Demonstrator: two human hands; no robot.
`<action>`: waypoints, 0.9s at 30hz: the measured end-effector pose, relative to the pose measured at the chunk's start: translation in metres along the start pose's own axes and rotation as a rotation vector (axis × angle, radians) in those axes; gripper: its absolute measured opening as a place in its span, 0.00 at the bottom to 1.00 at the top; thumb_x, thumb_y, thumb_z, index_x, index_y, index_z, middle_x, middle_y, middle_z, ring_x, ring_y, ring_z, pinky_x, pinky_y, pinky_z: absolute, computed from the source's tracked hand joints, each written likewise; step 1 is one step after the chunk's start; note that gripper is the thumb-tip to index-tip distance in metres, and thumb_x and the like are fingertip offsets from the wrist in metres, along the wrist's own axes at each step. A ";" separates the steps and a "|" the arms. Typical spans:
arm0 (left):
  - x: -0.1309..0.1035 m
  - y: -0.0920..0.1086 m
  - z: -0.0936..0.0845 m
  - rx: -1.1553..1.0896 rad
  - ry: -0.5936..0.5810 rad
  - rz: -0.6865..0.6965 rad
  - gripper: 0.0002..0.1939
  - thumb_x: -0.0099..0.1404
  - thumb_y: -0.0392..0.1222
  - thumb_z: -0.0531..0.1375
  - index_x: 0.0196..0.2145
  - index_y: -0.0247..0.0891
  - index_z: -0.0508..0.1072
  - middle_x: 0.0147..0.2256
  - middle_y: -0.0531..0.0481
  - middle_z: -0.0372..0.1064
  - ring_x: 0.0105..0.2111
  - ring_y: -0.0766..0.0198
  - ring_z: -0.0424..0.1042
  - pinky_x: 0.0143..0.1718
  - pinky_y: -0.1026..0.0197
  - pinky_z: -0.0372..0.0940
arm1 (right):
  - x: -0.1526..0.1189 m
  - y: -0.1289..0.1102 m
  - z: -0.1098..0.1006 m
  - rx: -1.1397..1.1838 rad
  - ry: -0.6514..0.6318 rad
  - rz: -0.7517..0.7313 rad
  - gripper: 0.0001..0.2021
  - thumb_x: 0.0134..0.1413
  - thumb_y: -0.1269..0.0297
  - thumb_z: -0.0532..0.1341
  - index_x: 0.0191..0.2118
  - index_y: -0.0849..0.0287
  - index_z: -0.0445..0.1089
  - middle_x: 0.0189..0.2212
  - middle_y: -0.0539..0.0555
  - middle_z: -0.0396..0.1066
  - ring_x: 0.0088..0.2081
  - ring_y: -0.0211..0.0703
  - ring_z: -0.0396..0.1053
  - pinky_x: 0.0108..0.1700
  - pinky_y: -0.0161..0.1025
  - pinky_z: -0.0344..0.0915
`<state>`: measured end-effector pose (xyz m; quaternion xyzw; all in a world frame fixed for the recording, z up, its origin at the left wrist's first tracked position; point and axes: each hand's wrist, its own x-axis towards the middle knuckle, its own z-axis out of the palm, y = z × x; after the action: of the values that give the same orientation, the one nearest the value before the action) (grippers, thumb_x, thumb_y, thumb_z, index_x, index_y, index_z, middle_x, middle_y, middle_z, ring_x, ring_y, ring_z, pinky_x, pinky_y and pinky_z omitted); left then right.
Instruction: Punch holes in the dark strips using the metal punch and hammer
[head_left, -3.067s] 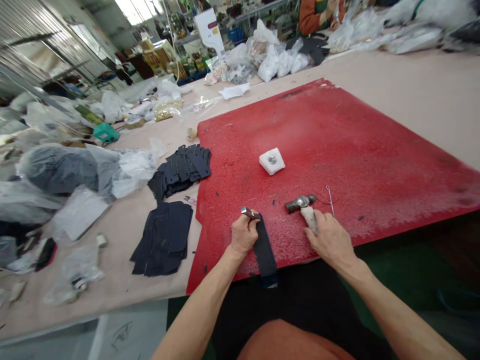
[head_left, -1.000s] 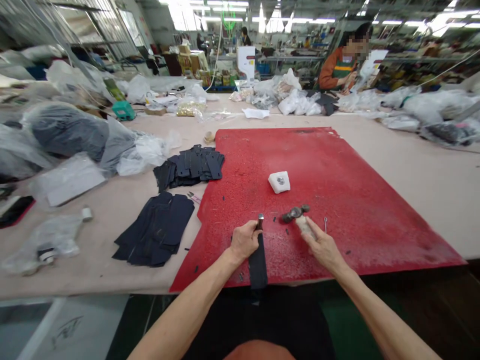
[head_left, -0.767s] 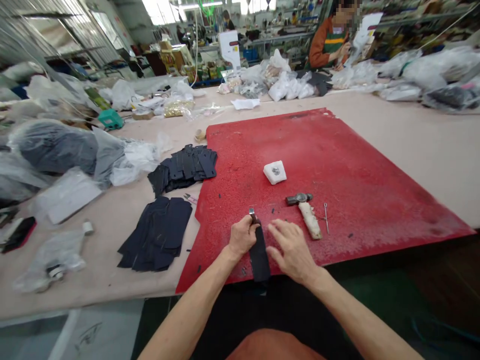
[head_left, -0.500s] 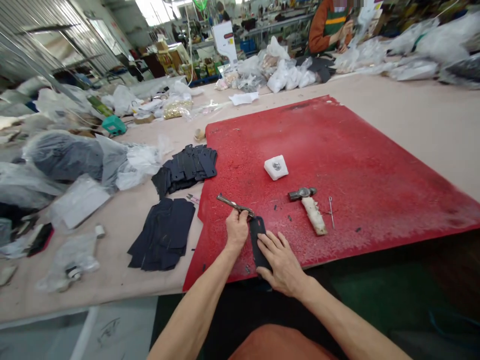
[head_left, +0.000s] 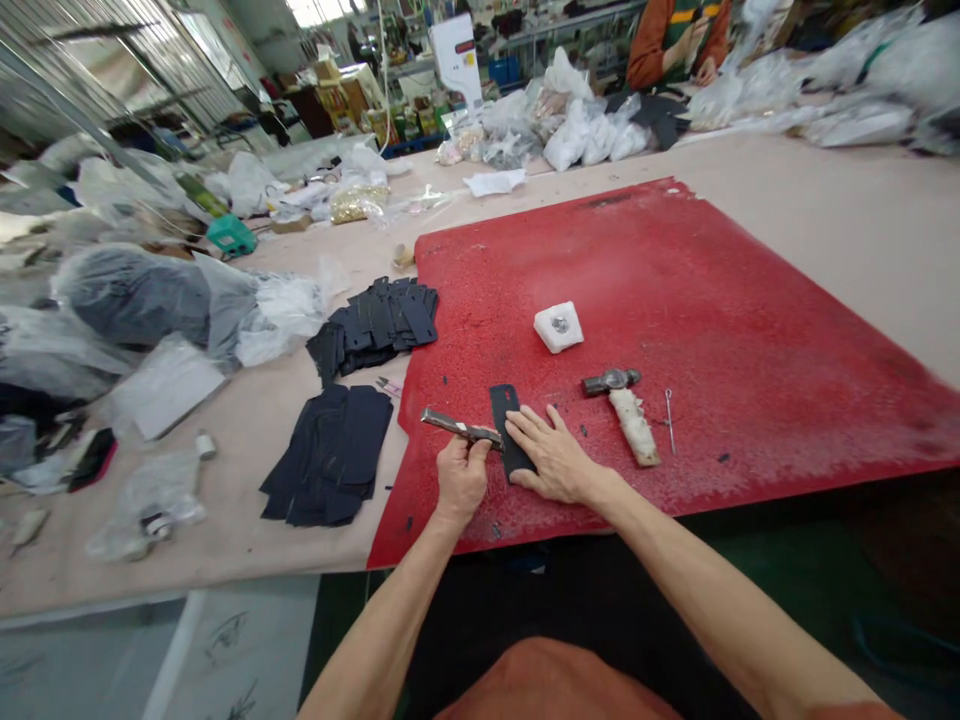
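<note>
hands (head_left: 559, 465) over metal tool (head_left: 448, 423) and dark strip (head_left: 503, 400), both partly hidden

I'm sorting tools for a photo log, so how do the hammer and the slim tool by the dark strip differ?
The hammer lies on the red mat with no hand on it, while the slim tool is held in the left hand. The hammer has a crosswise head and a thick, whitish handle; the slim tool looks narrow and bar-like. Both show metallic parts.
</note>
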<state>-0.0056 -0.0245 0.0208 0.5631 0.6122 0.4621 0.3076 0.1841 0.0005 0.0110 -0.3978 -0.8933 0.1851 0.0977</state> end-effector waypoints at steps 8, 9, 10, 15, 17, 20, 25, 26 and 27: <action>-0.007 -0.013 0.006 -0.064 -0.088 0.010 0.09 0.64 0.37 0.56 0.37 0.37 0.77 0.36 0.48 0.77 0.37 0.62 0.76 0.42 0.61 0.71 | 0.004 0.014 -0.006 0.035 0.056 0.015 0.39 0.54 0.48 0.61 0.67 0.62 0.51 0.68 0.64 0.46 0.68 0.60 0.41 0.65 0.65 0.35; -0.007 -0.013 0.007 -0.077 -0.094 0.010 0.09 0.64 0.37 0.56 0.37 0.37 0.77 0.36 0.48 0.77 0.37 0.62 0.76 0.42 0.61 0.71 | 0.000 0.014 -0.005 0.044 0.063 0.022 0.38 0.54 0.50 0.61 0.66 0.61 0.52 0.67 0.63 0.48 0.68 0.60 0.41 0.65 0.65 0.35; -0.007 -0.012 0.007 -0.087 -0.103 0.012 0.09 0.64 0.37 0.56 0.37 0.37 0.77 0.36 0.48 0.78 0.38 0.62 0.76 0.43 0.60 0.71 | -0.004 0.014 -0.004 0.053 0.069 0.027 0.36 0.54 0.51 0.61 0.66 0.60 0.53 0.67 0.63 0.50 0.68 0.59 0.42 0.65 0.65 0.35; -0.003 -0.009 0.009 -0.104 -0.175 0.020 0.09 0.63 0.38 0.58 0.38 0.38 0.78 0.37 0.48 0.78 0.38 0.60 0.77 0.44 0.58 0.73 | -0.006 0.013 -0.002 0.113 0.126 0.072 0.38 0.51 0.53 0.64 0.65 0.59 0.54 0.64 0.62 0.55 0.67 0.57 0.45 0.65 0.63 0.35; -0.003 -0.010 0.011 -0.098 -0.186 0.019 0.09 0.63 0.38 0.58 0.38 0.38 0.78 0.37 0.48 0.78 0.38 0.60 0.77 0.45 0.57 0.73 | -0.004 0.013 -0.001 0.137 0.149 0.093 0.40 0.50 0.54 0.65 0.66 0.59 0.51 0.64 0.62 0.56 0.67 0.57 0.45 0.65 0.62 0.35; -0.005 -0.014 0.013 -0.097 -0.190 0.012 0.10 0.63 0.38 0.58 0.39 0.38 0.78 0.38 0.47 0.78 0.38 0.60 0.77 0.45 0.57 0.73 | -0.004 0.012 0.000 0.165 0.170 0.118 0.45 0.49 0.55 0.66 0.68 0.60 0.45 0.64 0.64 0.55 0.67 0.57 0.46 0.65 0.62 0.36; -0.005 -0.017 0.013 -0.059 -0.198 0.030 0.10 0.63 0.38 0.58 0.39 0.38 0.78 0.39 0.47 0.79 0.39 0.59 0.77 0.46 0.56 0.73 | -0.003 0.013 0.002 0.196 0.184 0.126 0.46 0.47 0.55 0.67 0.68 0.61 0.45 0.65 0.64 0.54 0.67 0.57 0.46 0.66 0.61 0.35; -0.004 -0.016 0.013 -0.047 -0.203 0.034 0.10 0.63 0.39 0.58 0.39 0.38 0.78 0.38 0.47 0.79 0.40 0.59 0.77 0.46 0.56 0.72 | -0.003 0.013 0.002 0.199 0.187 0.128 0.46 0.47 0.55 0.67 0.68 0.61 0.45 0.65 0.64 0.54 0.67 0.57 0.46 0.66 0.61 0.35; -0.004 -0.015 0.013 -0.036 -0.206 0.037 0.10 0.64 0.39 0.58 0.39 0.38 0.78 0.38 0.47 0.79 0.40 0.59 0.77 0.46 0.56 0.72 | -0.003 0.013 0.002 0.199 0.190 0.131 0.46 0.46 0.55 0.67 0.68 0.61 0.45 0.65 0.64 0.54 0.67 0.58 0.46 0.66 0.61 0.35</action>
<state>0.0006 -0.0247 0.0021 0.6133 0.5585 0.4183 0.3701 0.1939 0.0057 0.0034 -0.4592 -0.8294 0.2403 0.2087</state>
